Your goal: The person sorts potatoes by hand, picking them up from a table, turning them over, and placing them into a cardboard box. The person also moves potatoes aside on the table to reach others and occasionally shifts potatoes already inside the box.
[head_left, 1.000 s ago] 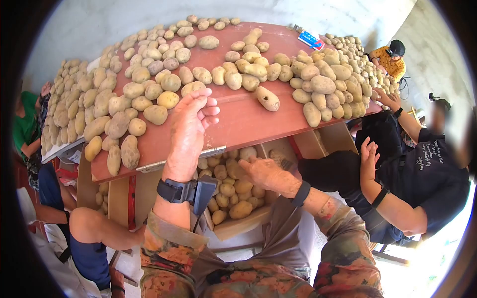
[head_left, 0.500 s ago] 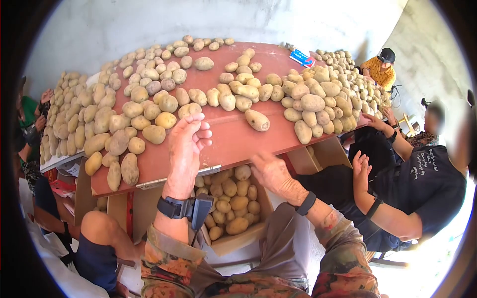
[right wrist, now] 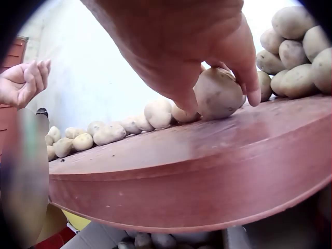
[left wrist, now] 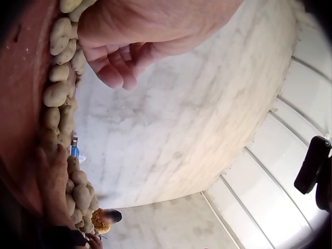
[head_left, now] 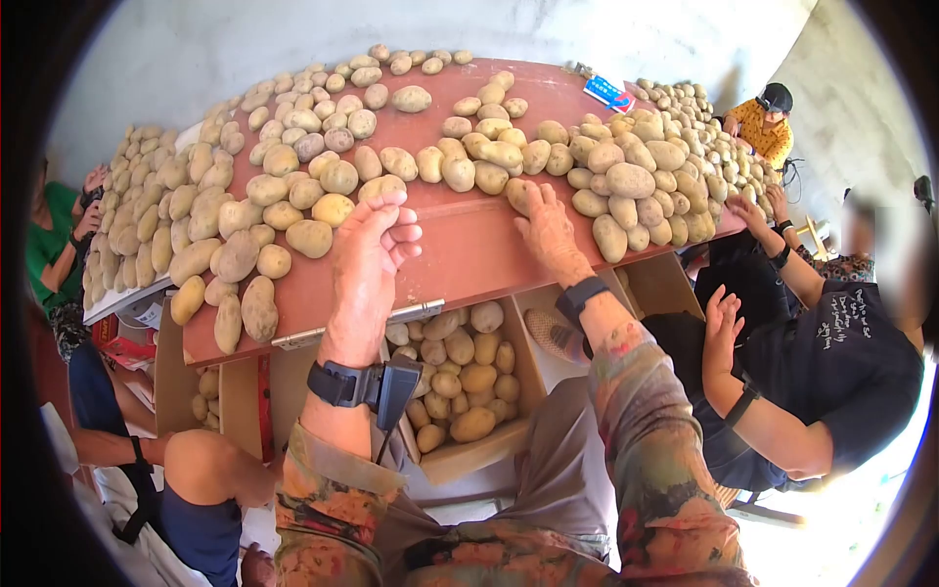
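My right hand [head_left: 550, 238] reaches over the red tabletop [head_left: 440, 259] and grips a single potato [head_left: 517, 196] near the edge of the row of potatoes. In the right wrist view, thumb and fingers lie on either side of that potato [right wrist: 219, 94], which sits on the tabletop. My left hand [head_left: 370, 245] hovers above the table's front part, its fingers loosely curled around nothing. Just beyond it lie potatoes [head_left: 334, 208] from the left-hand spread. In the left wrist view, the left hand [left wrist: 150, 26] appears empty against the wall.
Below the table edge stands a cardboard box [head_left: 481, 457] holding potatoes. A large potato heap [head_left: 631, 180] rises at right, and more potatoes [head_left: 186, 205] cover the left side. A blue packet [head_left: 608, 95] lies at the back. People sit on both sides, one in a black shirt [head_left: 827, 382].
My right hand has moved from the box up and forward onto the tabletop and taken hold of the lone potato. The left hand stays raised in nearly the same place.
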Available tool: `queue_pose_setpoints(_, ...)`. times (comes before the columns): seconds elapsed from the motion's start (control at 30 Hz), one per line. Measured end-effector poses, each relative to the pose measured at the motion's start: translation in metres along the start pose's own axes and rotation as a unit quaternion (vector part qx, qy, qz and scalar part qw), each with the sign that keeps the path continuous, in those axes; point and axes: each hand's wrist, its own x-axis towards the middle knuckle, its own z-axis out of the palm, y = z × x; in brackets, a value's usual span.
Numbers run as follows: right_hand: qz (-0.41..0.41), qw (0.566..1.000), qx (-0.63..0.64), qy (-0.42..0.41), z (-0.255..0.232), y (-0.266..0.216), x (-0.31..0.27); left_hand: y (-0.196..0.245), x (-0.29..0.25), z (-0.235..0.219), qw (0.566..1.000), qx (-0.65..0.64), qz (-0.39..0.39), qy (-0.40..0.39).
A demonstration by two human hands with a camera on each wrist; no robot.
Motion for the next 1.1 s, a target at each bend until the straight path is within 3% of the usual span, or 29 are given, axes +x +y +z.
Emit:
queue_pose_setpoints(0.17, 0.108, 0.989, 0.103, -0.01, 0.008, 0.03, 0.017, 0.0, 0.0, -0.005, 1.0, 0.015, 0.003, -0.016)
queue_pose_setpoints(0.3, 0.124, 0.966, 0.221, -0.049, -0.005, 0.03, 0.003, 0.0, 0.0, -0.006, 1.0, 0.016, -0.004, -0.018)
queue_pose_setpoints(0.5, 0.109, 0.928, 0.333, -0.129, -0.034, 0.014, -0.041, -0.001, -0.003, -0.001, 0.999, 0.031, -0.007, -0.024)
queue_pose_setpoints(0.6, 0.016, 0.931, 0.341, -0.13, -0.049, 0.006, -0.068, -0.003, -0.004, 0.0, 1.0, 0.025, 0.005, -0.015)
queue_pose_setpoints(0.7, 0.095, 0.863, 0.41, -0.28, -0.074, -0.021, -0.095, -0.003, -0.004, -0.002, 1.0, 0.015, 0.007, -0.025)
queue_pose_setpoints(0.73, 0.087, 0.842, 0.422, -0.324, -0.077, -0.025, -0.103, -0.004, -0.004, -0.002, 1.0, 0.019, 0.005, -0.022)
queue_pose_setpoints(0.83, -0.001, 0.863, 0.264, -0.431, -0.075, -0.036, -0.111, -0.004, -0.004, 0.001, 0.999, 0.028, 0.001, -0.02)
queue_pose_setpoints(0.93, 0.038, 0.845, 0.205, -0.493, -0.075, -0.052, -0.119, -0.003, -0.008, 0.004, 0.999, 0.031, 0.002, -0.021)
queue_pose_setpoints(1.1, 0.105, 0.834, 0.272, -0.469, -0.024, -0.033, -0.126, -0.001, -0.009, 0.003, 0.999, 0.023, 0.002, -0.025)
